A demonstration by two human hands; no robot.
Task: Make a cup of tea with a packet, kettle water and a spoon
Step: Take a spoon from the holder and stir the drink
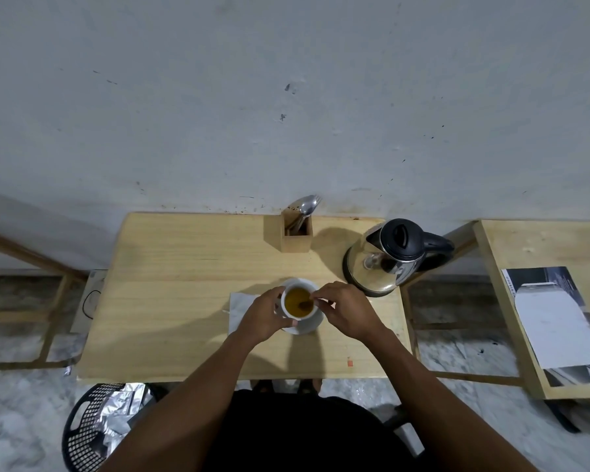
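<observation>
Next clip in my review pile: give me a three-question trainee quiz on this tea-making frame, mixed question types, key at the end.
1. True or false: the stainless steel kettle with the black lid is being tipped over the white ceramic cup.
2. Which hand steadies the cup? A) left hand B) right hand C) neither
3. Fill in: spare metal cutlery stands in a ____ holder at the back of the pale wooden table.

Key
1. False: it stands upright on the table, to the right of the cup.
2. A; the right hand holds a small spoon in the amber tea.
3. Wooden.
</observation>
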